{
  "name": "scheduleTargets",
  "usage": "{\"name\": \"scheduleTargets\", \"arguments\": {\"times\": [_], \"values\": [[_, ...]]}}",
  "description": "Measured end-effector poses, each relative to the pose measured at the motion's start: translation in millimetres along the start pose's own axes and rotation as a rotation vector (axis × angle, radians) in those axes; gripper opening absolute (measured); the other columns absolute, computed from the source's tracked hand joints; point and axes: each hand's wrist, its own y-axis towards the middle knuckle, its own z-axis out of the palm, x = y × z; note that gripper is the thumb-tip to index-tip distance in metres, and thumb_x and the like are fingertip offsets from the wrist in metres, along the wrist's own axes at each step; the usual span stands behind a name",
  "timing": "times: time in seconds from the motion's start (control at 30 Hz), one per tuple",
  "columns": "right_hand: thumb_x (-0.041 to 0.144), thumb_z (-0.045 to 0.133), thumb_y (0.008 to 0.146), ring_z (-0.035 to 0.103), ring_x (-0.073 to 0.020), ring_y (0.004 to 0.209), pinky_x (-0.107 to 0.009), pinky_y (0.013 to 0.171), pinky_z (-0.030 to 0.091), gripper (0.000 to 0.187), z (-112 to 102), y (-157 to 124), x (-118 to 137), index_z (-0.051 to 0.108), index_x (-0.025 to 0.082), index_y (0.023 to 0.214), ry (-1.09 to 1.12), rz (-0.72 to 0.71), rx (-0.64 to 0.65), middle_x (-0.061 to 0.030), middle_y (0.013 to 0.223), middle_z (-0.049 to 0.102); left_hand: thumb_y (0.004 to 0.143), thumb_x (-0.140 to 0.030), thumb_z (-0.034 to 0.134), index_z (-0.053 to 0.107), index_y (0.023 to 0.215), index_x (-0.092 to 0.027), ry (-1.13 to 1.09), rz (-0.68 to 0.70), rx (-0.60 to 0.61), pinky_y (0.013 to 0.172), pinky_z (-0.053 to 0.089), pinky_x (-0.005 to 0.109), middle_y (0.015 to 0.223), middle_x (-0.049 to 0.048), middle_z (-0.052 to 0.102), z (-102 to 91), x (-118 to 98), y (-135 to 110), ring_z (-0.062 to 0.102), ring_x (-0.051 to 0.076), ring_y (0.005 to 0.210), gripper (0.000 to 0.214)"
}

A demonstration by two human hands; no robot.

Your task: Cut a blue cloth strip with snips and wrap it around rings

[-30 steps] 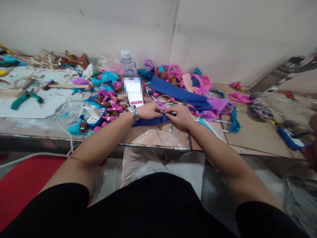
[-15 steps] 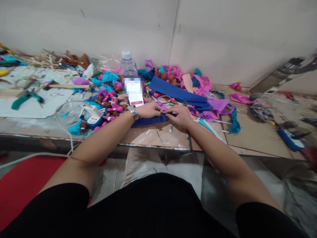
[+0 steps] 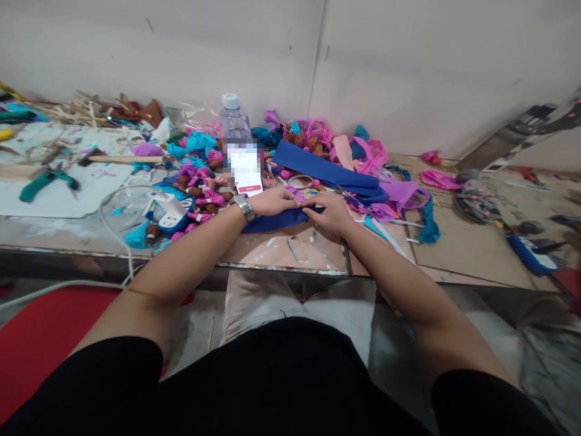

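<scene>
A dark blue strip of fabric (image 3: 275,223) lies along the front of the table, beneath and between my hands. My left hand (image 3: 275,201), with a metal watch at the wrist, pinches the strip at its upper edge. Close beside it, almost touching, my right hand (image 3: 330,211) has its thumb and forefinger closed on the same strip. The fingertips partly cover the fabric there. Just beyond them rests a wider blue fabric piece (image 3: 324,166), with a roll of tape (image 3: 300,181) in front of it. A phone with a lit screen (image 3: 247,169) stands behind my left hand.
Tied pink, brown and turquoise fabric bundles (image 3: 213,197) crowd the table's middle. A water bottle (image 3: 235,118) stands near the wall. To the left are a white power strip (image 3: 171,212), green-handled pliers (image 3: 49,180) and a hammer (image 3: 124,158). Cardboard (image 3: 458,242) covers the right side.
Both hands stay at nearly the same place on the blue strip. The fabric between the fingers looks slightly flatter; the fingers have shifted only a little.
</scene>
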Motion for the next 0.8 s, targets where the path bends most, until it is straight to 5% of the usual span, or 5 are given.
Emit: {"name": "scheduleTargets", "arguments": {"times": [0.8], "values": [[0.023,0.073,0.091,0.076,-0.0262,0.092,-0.039,0.087,0.056,0.014,3.0,0.3,-3.8,0.084,0.021,0.099,-0.04,0.035,0.017,-0.0064,0.098,0.085,0.096,-0.044,0.062,0.078,0.081,-0.014,0.135,0.076,-0.099,0.059,0.033,0.028,0.068,0.0023,0.067,5.9,-10.3,-3.8,0.051,0.013,0.06,0.037]]}}
